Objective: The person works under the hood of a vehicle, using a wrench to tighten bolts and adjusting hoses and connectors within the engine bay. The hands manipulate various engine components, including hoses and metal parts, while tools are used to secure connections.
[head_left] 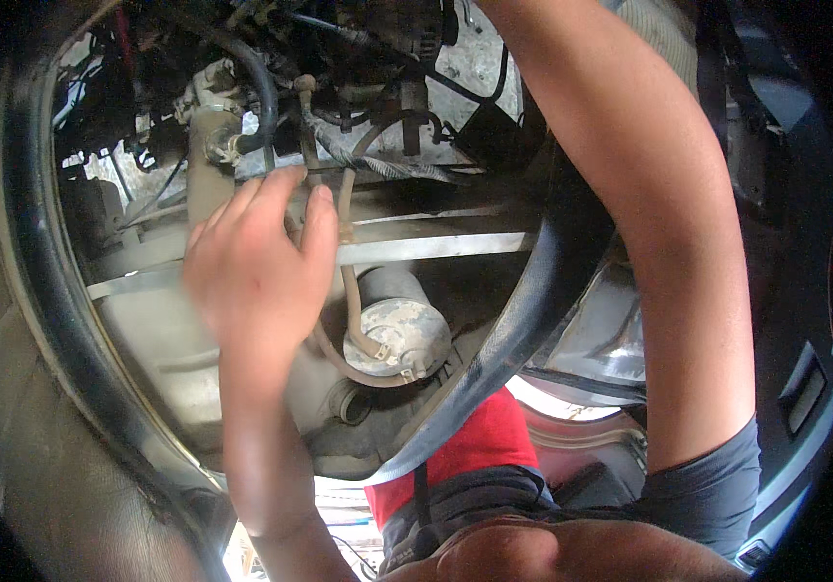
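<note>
raised right arm [673,209], left hand [261,267] beside tan hose [352,291]

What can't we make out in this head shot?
All in the head view:
- Right hand: cut off by the top edge; only the right arm shows.
- Left hand: blurred, seen from the back; what its fingertips touch, if anything, is unclear.
- Lower end of the thick tan pipe: hidden behind the left hand.
- Dark parts near the top: lost in shadow.
</note>
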A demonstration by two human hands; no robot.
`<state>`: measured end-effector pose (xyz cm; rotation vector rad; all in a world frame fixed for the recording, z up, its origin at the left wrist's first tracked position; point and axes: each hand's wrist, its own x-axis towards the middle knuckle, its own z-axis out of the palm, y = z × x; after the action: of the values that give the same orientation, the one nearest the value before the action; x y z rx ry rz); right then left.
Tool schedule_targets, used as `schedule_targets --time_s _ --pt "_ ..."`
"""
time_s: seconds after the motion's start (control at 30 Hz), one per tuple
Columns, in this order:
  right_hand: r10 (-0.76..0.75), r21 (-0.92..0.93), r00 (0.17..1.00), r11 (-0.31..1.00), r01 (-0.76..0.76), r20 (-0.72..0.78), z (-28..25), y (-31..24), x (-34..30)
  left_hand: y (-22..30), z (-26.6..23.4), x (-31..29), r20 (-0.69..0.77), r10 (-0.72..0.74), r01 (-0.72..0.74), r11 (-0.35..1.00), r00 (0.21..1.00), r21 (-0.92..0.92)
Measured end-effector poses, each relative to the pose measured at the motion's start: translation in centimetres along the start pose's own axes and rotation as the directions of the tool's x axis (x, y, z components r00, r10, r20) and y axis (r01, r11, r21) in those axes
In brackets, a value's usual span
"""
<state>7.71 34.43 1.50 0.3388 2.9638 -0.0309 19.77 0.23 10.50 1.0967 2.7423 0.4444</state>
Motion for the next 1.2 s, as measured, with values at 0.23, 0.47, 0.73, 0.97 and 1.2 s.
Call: schedule_targets --time_s 0.23,0.47,0.73,0.97,1.2 --pt "-0.004 0.076 0.999 0.997 0.001 0.034 0.8 -1.1 -0.3 2.0 -0.6 2.4 0.121 -0.445 0.431 0.894 0.887 0.124" --pt "0.004 0.156 0.999 0.988 -0.012 0.05 0.9 -2.2 -1.1 1.3 0.4 1.7 -0.025 -0.419 0.419 0.907 0.908 0.032" --pt "0.028 0.232 0.998 0.972 -0.04 0.053 0.9 -3.6 -2.0 1.0 0.6 1.4 -0.092 -0.365 0.371 0.927 0.926 0.057" --pt "0.051 0.261 0.996 0.963 -0.068 0.072 1.0 -2.5 -1.4 1.4 0.3 1.6 -0.09 -0.348 0.354 0.933 0.933 0.067" --pt "0.082 0.265 0.997 0.961 -0.08 0.002 2.7 -2.4 -1.0 1.2 0.8 1.4 -0.12 -0.29 0.299 0.952 0.949 0.063"
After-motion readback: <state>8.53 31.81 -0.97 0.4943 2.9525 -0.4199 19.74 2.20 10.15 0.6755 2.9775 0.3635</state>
